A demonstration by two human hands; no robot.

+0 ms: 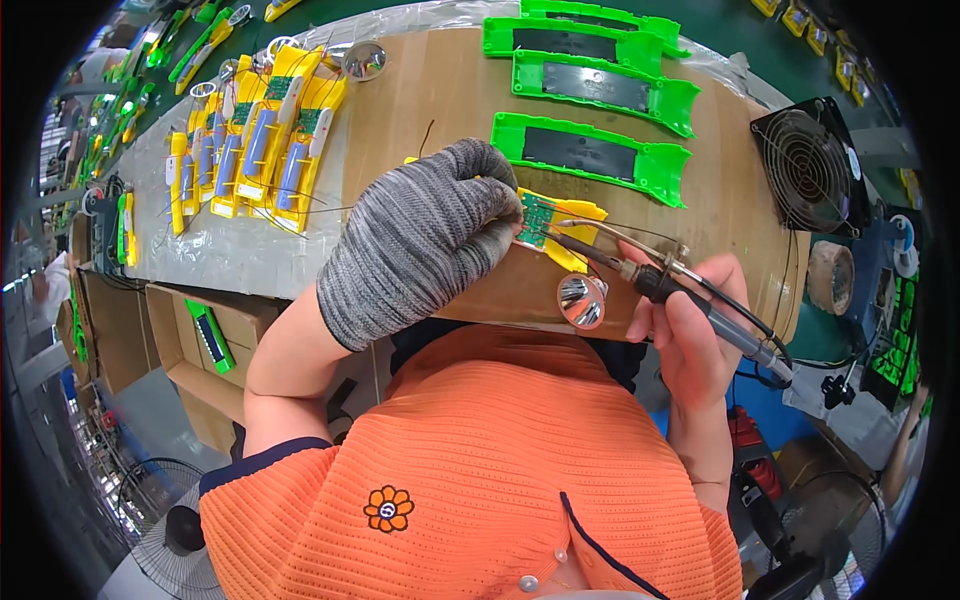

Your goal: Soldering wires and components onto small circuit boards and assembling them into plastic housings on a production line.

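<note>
Brown cardboard covers the desk (450, 110) across the middle of the frame, with clear plastic sheeting at its left part. At centre, the left hand (425, 235), in a grey knitted glove, has its grip closed down on a yellow plastic part carrying a small green circuit board (537, 220), pressing it onto the cardboard near the desk's lower edge. To the right of centre, the bare right hand (690, 325) has its grip clamped around a black-handled soldering iron (650, 285), whose tip points left and meets the circuit board. A thin wire of solder (620, 235) runs just above the iron to the same spot. One shiny silver cone-shaped reflector (582, 301) lies just below the board, and another round reflector (364, 61) sits at the upper left. Four bright green plastic housings with dark inserts (590, 155) lie at upper right. A row of yellow housings holding blue cells (255, 145) fills the upper left. One black fan (810, 165) stands at the right edge.
</note>
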